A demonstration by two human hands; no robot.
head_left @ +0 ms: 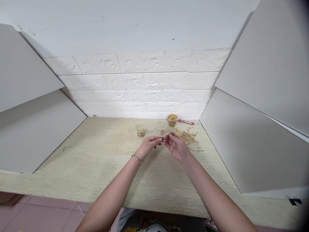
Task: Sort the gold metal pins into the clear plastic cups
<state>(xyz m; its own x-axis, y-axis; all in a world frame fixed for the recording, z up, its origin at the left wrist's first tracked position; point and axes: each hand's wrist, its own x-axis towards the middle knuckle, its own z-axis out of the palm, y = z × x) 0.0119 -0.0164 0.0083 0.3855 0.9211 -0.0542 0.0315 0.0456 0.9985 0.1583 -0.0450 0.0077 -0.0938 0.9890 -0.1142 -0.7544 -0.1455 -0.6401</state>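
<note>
My left hand [150, 144], with a silver chain bracelet [136, 158] on its wrist, pinches a thin gold-brown rod [165, 139] between thumb and forefinger. Its tip points toward my right hand [177, 146]. The right thumb and forefinger are pinched together over the rod's far end; whatever small piece they hold is too small to make out. Just beyond my fingers is a clear plastic cup [161, 125] with a few small gold pieces. Beside my right hand, thin gold rods [187, 137] lie loose in a scattered pile.
A second clear cup [140, 127] with small gold pieces stands to the left. At the back, a cup of gold rods [172, 120] is heaped full, next to a red pen [186, 122]. Grey panels [260, 141] flank the wooden table [96, 167]; a white brick-patterned wall [142, 80] rises behind.
</note>
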